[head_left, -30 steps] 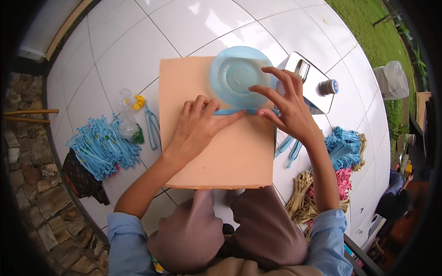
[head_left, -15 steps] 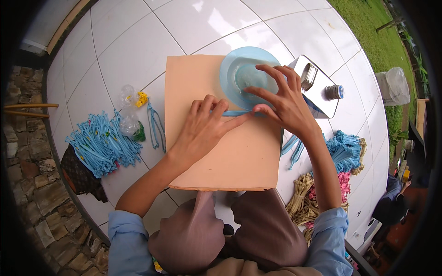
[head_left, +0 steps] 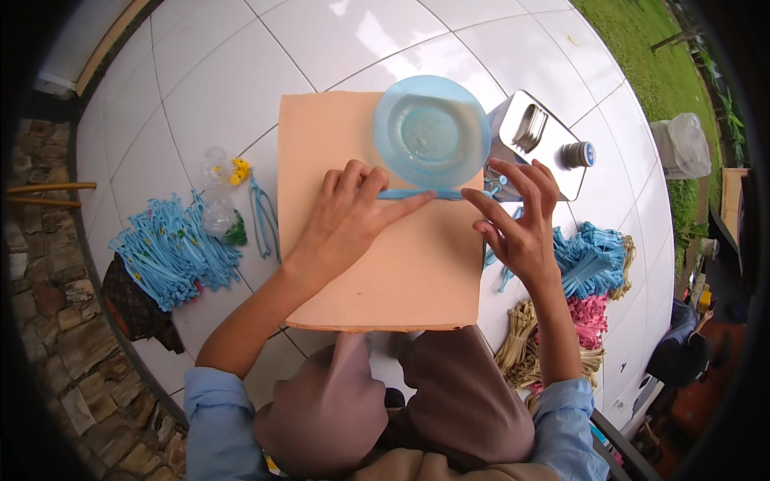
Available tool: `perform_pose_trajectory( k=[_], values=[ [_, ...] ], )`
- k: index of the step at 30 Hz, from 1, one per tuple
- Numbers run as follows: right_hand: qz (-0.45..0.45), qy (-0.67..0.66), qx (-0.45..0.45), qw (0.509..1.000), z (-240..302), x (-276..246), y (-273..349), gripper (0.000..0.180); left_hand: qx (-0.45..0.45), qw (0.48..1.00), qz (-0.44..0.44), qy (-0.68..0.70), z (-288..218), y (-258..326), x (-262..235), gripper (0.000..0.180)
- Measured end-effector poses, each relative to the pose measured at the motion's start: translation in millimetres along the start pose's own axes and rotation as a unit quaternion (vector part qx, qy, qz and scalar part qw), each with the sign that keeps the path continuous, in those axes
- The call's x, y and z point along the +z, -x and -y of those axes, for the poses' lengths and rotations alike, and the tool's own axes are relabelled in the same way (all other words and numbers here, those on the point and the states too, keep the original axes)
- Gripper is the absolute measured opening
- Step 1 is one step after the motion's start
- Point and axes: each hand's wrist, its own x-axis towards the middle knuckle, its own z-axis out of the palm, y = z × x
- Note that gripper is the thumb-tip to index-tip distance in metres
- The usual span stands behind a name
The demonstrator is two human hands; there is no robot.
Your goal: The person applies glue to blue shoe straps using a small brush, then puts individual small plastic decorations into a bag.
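On the peach board (head_left: 385, 264), just beside the blue plate's (head_left: 387, 120) near edge, the blue strip (head_left: 447, 194) is best held straight by the left hand (head_left: 345, 220), whose pinch cannot be told, and guided lightly by the right hand (head_left: 520, 228), its fingers spread apart.

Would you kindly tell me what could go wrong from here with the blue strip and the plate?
The blue strip might slide or twist, since it lies on the peach board with only digits of the left hand and right hand at it. The light-blue plate appears to overhang the board's far edge, so a bump could tip it. The metal tin appears close beside the plate, so a nudge might knock them together.
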Motion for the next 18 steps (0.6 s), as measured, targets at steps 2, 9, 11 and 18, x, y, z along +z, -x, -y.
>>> perform_pose_trajectory(
  k=[2,9,11,18],
  values=[
    [0.025,0.042,-0.026,0.998,1.5,1.2,9.9,0.027,-0.001,1.0,0.007,0.007,-1.5,-1.9,-3.0,0.049],
    [0.041,0.07,-0.033,0.996,0.9,9.2,17.1,0.031,-0.005,0.999,0.022,0.033,-2.7,-3.6,-6.0,0.049],
    [0.046,0.074,-0.034,0.996,1.5,9.8,15.9,0.031,-0.005,0.999,0.026,0.03,-2.3,-3.6,-7.0,0.049],
    [0.029,0.063,-0.011,0.998,-2.7,7.1,18.4,0.034,0.0,0.999,0.031,0.029,-0.5,-4.2,-5.8,0.049]
  ],
)
